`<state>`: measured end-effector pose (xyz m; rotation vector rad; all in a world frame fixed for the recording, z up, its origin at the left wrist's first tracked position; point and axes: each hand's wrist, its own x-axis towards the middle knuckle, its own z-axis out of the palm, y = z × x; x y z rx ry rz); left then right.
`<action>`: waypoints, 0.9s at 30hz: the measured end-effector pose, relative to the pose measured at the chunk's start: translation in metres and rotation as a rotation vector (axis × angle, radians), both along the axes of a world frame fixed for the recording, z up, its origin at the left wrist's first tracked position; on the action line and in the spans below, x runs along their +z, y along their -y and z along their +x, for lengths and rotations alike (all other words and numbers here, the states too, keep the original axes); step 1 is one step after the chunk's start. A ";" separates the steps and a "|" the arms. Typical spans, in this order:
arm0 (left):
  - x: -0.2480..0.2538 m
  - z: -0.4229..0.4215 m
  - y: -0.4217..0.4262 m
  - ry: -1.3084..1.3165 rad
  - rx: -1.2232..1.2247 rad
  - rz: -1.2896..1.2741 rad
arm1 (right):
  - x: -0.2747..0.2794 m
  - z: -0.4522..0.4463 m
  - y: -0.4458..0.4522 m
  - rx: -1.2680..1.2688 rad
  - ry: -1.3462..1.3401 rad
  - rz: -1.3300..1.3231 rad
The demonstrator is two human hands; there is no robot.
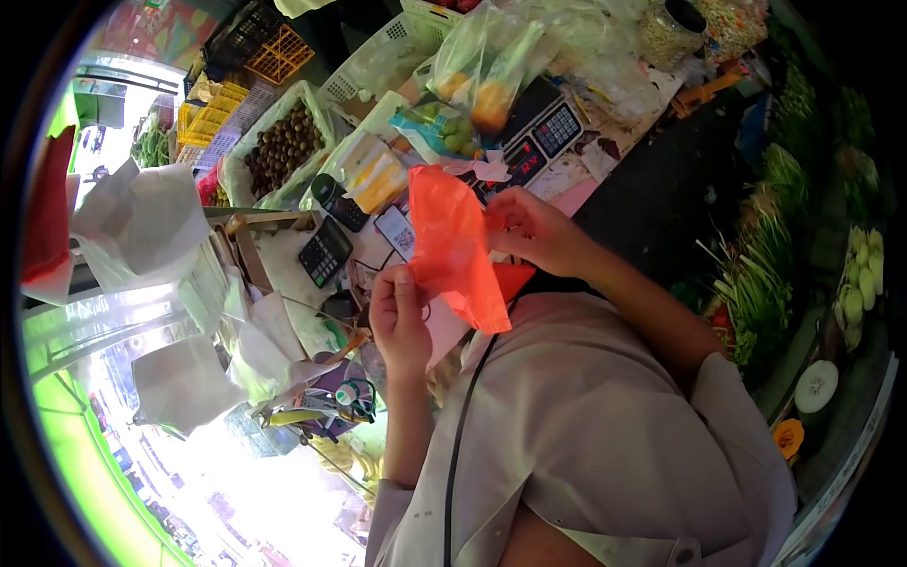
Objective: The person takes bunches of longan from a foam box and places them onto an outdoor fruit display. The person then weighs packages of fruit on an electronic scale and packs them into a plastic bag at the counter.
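An orange-red plastic bag (453,236) hangs in front of me between both hands, loosely spread and with nothing visible inside. My left hand (397,317) pinches its left side between thumb and fingers. At the bag's right edge, my right hand (537,231) has its fingers bent and closed on the plastic. Behind the bag lies a counter scale (531,156) with a lit red display. To the left of the bag are a card or phone with a QR code (397,231) and a dark calculator (325,252).
Clear bags of fruit (482,71) stand beyond the scale, near a green-and-blue pack (439,129). A lined box of round brown produce (283,151) is at upper left. Leafy greens (756,255) line the right side. White plastic bags (142,222) hang at far left.
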<state>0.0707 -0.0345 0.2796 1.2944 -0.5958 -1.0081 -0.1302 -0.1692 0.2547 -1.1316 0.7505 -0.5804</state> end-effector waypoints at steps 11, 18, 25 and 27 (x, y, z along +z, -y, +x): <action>0.064 0.023 -0.025 -0.214 0.331 0.024 | -0.098 -0.076 0.076 -0.415 -0.673 -0.241; 0.061 -0.014 -0.016 0.071 -0.029 -0.078 | -0.003 -0.020 0.022 -0.087 -0.399 -0.955; 0.029 -0.003 0.013 1.016 -0.131 0.112 | 0.019 0.019 0.019 0.007 -0.384 -1.077; 0.016 0.020 -0.001 0.943 -0.112 0.346 | 0.027 -0.002 0.029 -0.177 -0.445 -0.957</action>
